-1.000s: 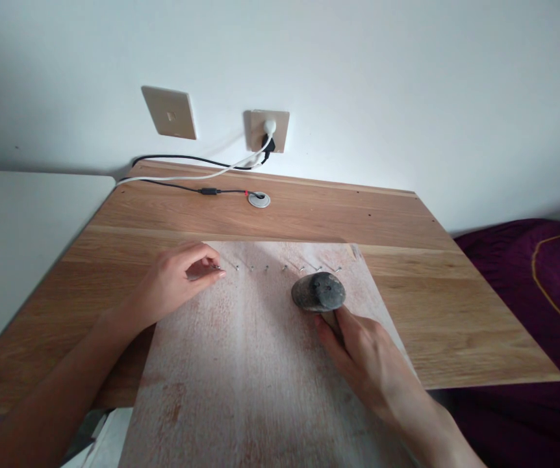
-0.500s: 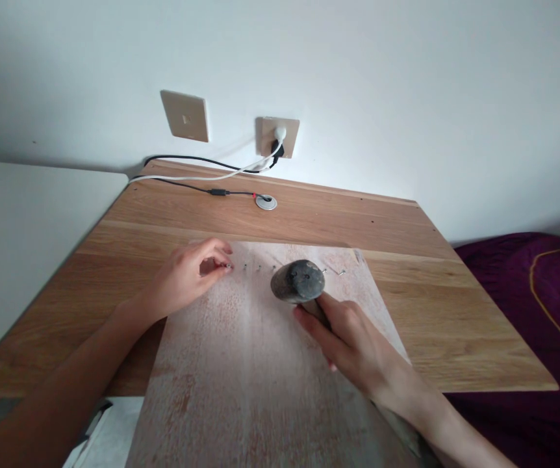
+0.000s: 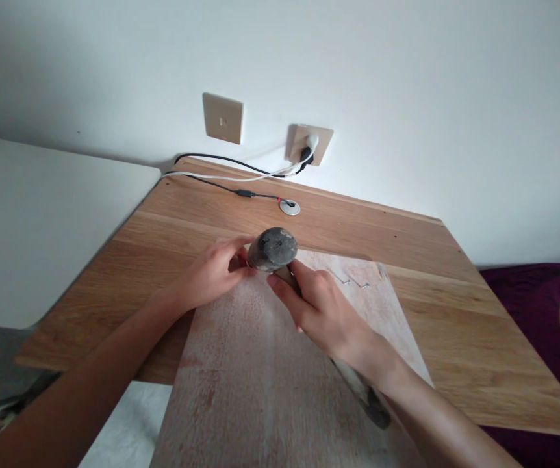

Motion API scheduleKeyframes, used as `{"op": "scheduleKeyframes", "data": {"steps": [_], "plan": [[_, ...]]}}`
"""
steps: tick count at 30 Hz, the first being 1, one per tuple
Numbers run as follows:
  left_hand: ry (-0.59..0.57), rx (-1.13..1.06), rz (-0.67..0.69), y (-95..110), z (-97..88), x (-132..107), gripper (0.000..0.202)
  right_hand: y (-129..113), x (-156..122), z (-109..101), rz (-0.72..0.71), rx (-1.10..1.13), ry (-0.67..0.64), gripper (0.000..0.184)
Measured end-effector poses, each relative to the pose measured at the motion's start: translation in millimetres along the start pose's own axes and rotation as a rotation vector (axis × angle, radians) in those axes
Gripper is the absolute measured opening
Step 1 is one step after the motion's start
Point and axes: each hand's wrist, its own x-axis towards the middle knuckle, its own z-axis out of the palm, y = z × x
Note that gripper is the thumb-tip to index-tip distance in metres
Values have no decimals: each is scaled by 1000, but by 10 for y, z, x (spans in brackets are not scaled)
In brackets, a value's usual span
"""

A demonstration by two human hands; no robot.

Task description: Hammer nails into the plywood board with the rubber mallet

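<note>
A pale worn board [image 3: 260, 383] lies on a wooden desk [image 3: 436, 299]. My right hand [image 3: 319, 305] is wrapped round the handle of a hammer [image 3: 273, 249], whose grey round head hangs over the board's far left part. My left hand [image 3: 214, 276] is pinched right beside the hammer head, fingertips at the board's far edge; what it holds is hidden by the head. Two small nails [image 3: 353, 282] stick out of the board to the right of my right hand. The handle's dark end shows under my right forearm.
A white table [image 3: 41, 221] adjoins the desk on the left. On the wall are a blank plate [image 3: 222, 118] and a socket [image 3: 309, 144] with plugs; cables [image 3: 231, 175] run to a desk grommet [image 3: 290, 207]. Purple fabric [image 3: 543, 292] lies at the right.
My right hand has carried the hammer head leftward along the nail row until it is next to my left hand's fingertips. The view has turned left. My left hand stays pinched.
</note>
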Motion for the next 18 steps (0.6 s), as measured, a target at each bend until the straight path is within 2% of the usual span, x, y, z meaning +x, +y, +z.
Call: {"op": "scheduleKeyframes", "data": {"steps": [4,15,18], "plan": [[18,-27,36,-56,5,0,54,30,9,56,6,-68,-56,24],[-32,-94,8,-13,-23,13,39,17,-19,70,-7,-57,14,19],[-44,-94,-16,-1,-30,18,38,15,-20,35,14,-76,-39,22]]}}
